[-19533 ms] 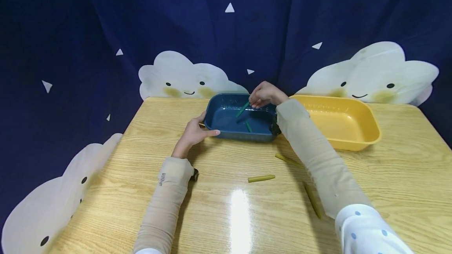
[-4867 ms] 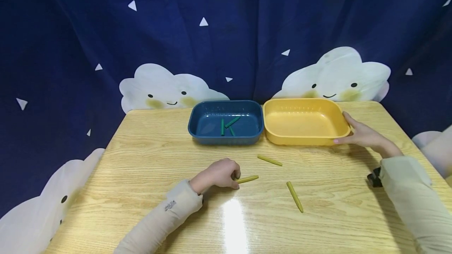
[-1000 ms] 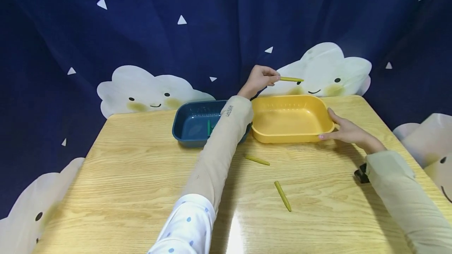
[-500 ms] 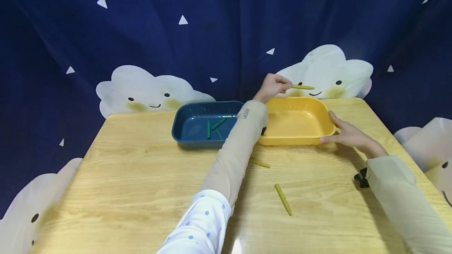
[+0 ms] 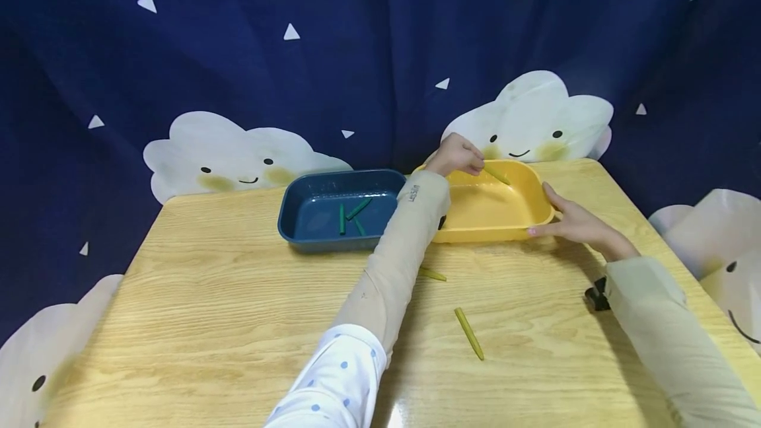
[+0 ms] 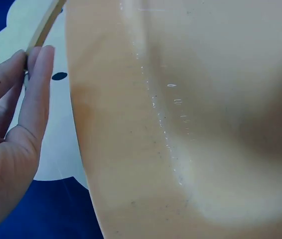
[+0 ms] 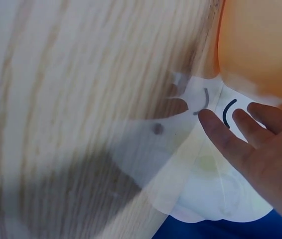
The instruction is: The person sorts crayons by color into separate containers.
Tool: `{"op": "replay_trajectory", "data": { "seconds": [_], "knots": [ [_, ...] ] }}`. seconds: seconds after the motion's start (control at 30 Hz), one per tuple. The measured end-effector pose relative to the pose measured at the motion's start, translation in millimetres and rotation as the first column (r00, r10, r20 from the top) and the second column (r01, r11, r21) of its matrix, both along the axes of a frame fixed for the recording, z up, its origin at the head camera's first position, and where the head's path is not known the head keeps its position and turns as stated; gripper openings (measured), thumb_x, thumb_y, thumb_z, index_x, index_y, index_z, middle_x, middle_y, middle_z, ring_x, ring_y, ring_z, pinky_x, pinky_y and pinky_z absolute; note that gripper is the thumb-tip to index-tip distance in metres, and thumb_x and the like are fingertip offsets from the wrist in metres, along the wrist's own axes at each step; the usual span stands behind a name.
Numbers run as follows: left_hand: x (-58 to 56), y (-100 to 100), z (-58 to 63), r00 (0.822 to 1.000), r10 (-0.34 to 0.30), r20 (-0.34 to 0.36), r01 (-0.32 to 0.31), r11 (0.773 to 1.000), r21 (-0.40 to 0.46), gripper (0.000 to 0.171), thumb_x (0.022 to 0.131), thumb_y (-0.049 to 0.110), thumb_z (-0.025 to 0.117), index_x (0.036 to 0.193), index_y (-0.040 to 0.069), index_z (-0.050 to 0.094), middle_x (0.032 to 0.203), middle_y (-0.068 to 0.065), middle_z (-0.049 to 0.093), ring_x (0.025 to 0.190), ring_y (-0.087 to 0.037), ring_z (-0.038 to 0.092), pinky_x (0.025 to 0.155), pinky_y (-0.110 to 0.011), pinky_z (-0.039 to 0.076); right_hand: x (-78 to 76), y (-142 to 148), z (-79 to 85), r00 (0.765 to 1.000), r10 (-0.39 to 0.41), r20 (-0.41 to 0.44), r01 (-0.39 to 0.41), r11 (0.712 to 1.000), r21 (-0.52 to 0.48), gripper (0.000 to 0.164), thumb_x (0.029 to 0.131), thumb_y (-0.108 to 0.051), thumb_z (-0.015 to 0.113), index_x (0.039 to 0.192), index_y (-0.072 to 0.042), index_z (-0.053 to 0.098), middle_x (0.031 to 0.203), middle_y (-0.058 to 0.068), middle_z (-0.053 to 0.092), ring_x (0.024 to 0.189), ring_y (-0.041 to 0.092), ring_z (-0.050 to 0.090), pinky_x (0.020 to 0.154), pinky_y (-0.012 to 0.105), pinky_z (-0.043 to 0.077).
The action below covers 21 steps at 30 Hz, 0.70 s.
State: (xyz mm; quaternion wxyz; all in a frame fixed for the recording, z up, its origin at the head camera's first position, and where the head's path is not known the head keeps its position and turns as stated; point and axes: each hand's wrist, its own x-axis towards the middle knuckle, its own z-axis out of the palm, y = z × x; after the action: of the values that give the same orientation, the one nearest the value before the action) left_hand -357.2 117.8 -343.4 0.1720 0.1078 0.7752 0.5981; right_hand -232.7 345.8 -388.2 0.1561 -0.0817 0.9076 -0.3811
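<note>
The left hand [image 5: 458,154] pinches one end of a yellow crayon [image 5: 497,172] between thumb and fingertips, the free end slanting down and away to the right. From the head view the crayon shows against the far inner wall of the yellow tub [image 5: 487,236]; whether it touches the plastic, I cannot tell. The right hand [image 5: 579,220] is spread at the tub's near right corner — thumb at the front, fingers reaching along the side — and the right wrist view shows those fingers straight, with gaps between them. Beige covers wrap both forearms, and a white sleeve [image 5: 339,382] with blue dots shows above the left one. To the tub's left stands a blue tub [image 5: 333,245] with three green crayons [image 5: 341,219] lying on its bottom. Nearer the person, two loose crayons [image 5: 470,333], both yellow, lie on the wooden table [image 5: 238,316], one partly hidden by the left forearm. Behind everything hangs a dark blue curtain [image 5: 238,51] — printed with white triangles and smiling clouds [image 5: 232,150].
</note>
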Motion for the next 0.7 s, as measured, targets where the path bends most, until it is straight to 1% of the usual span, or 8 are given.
{"op": "replay_trajectory", "data": {
  "seconds": [0.1, 0.2, 0.23, 0.33, 0.4, 0.47, 0.53, 0.7],
  "knots": [
    [-1.0, -1, -0.6, 0.996, 0.068, 0.059, -0.066, 0.997, -0.042, 0.013, 0.075, -0.012, 0.065, 0.088, -0.012, 0.064, 0.078, -0.018, 0.064, 0.065, -0.023, 0.065, 0.06, -0.026, 0.052, -0.7, -1, 0.1, 1.0, 0.0, 0.0, 0.0, 1.0, -0.007, 0.11, 0.079, -0.03, 0.071, 0.142, -0.006, -0.016, 0.148, 0.019, -0.013, 0.133, 0.039, -0.008, 0.102, 0.059, 0.003],
    [-2.0, -1, -1.3, 0.985, 0.125, 0.117, -0.111, 0.987, -0.118, 0.012, 0.073, -0.011, 0.066, 0.084, -0.01, 0.061, 0.075, -0.018, 0.064, 0.062, -0.023, 0.065, 0.061, -0.027, 0.053, -0.9, -2, -0.6, 1.0, -0.004, -0.001, 0.004, 1.0, -0.007, 0.111, 0.079, -0.031, 0.072, 0.142, -0.006, -0.016, 0.148, 0.019, -0.014, 0.133, 0.039, -0.009, 0.102, 0.058, 0.002],
    [-2.2, -1, -1.1, 0.983, 0.129, 0.133, -0.11, 0.983, -0.145, 0.012, 0.072, -0.011, 0.066, 0.083, -0.009, 0.061, 0.074, -0.017, 0.065, 0.062, -0.023, 0.065, 0.062, -0.027, 0.053, -0.8, -2, -0.3, 1.0, -0.006, -0.002, 0.006, 1.0, -0.009, 0.11, 0.079, -0.03, 0.072, 0.142, -0.006, -0.016, 0.148, 0.019, -0.014, 0.134, 0.039, -0.009, 0.102, 0.058, 0.002],
    [-2.4, -4, -1.2, 0.977, 0.102, 0.185, -0.065, 0.978, -0.198, 0.014, 0.074, -0.011, 0.065, 0.087, -0.01, 0.061, 0.074, -0.017, 0.065, 0.066, -0.024, 0.066, 0.065, -0.028, 0.053, -1.0, -2, 0.2, 1.0, -0.005, -0.002, 0.005, 1.0, -0.01, 0.111, 0.079, -0.031, 0.072, 0.142, -0.006, -0.016, 0.148, 0.019, -0.014, 0.133, 0.039, -0.009, 0.103, 0.058, 0.002],
    [-3.2, -5, -1.7, 0.971, 0.08, 0.224, -0.032, 0.976, -0.213, 0.016, 0.077, -0.01, 0.063, 0.093, -0.011, 0.059, 0.075, -0.018, 0.064, 0.07, -0.025, 0.066, 0.066, -0.027, 0.052, -0.8, -2, 0.5, 1.0, -0.002, -0.001, 0.002, 1.0, -0.017, 0.11, 0.079, -0.031, 0.072, 0.142, -0.006, -0.016, 0.148, 0.019, -0.014, 0.134, 0.038, -0.009, 0.103, 0.058, 0.002],
    [-4.5, -6, -2.5, 0.967, 0.072, 0.243, -0.015, 0.973, -0.229, 0.02, 0.08, -0.008, 0.062, 0.099, -0.01, 0.055, 0.078, -0.018, 0.064, 0.071, -0.025, 0.066, 0.065, -0.026, 0.052, -0.3, -2, 0.8, 1.0, 0.003, 0.001, -0.003, 1.0, -0.02, 0.11, 0.079, -0.031, 0.072, 0.142, -0.006, -0.016, 0.148, 0.019, -0.014, 0.133, 0.038, -0.009, 0.103, 0.058, 0.002],
    [-7.4, -4, -3.4, 0.966, 0.091, 0.241, -0.031, 0.969, -0.243, 0.022, 0.081, -0.005, 0.063, 0.101, -0.008, 0.054, 0.081, -0.018, 0.064, 0.068, -0.024, 0.066, 0.061, -0.025, 0.052, 0.6, -2, 1.2, 1.0, 0.004, 0.001, -0.004, 1.0, -0.021, 0.11, 0.079, -0.03, 0.071, 0.142, -0.007, -0.016, 0.148, 0.019, -0.014, 0.133, 0.039, -0.009, 0.102, 0.058, 0.002],
    [-14.5, 6, -2.7, 0.961, 0.173, 0.215, -0.12, 0.964, -0.237, 0.021, 0.078, -0.002, 0.068, 0.096, -0.002, 0.057, 0.088, -0.016, 0.065, 0.055, -0.021, 0.064, 0.051, -0.025, 0.051, 1.9, -3, 2.6, 1.0, -0.003, 0.003, 0.003, 1.0, -0.016, 0.11, 0.079, -0.031, 0.071, 0.142, -0.007, -0.016, 0.148, 0.019, -0.014, 0.133, 0.039, -0.009, 0.102, 0.058, 0.002]
  ]
}}
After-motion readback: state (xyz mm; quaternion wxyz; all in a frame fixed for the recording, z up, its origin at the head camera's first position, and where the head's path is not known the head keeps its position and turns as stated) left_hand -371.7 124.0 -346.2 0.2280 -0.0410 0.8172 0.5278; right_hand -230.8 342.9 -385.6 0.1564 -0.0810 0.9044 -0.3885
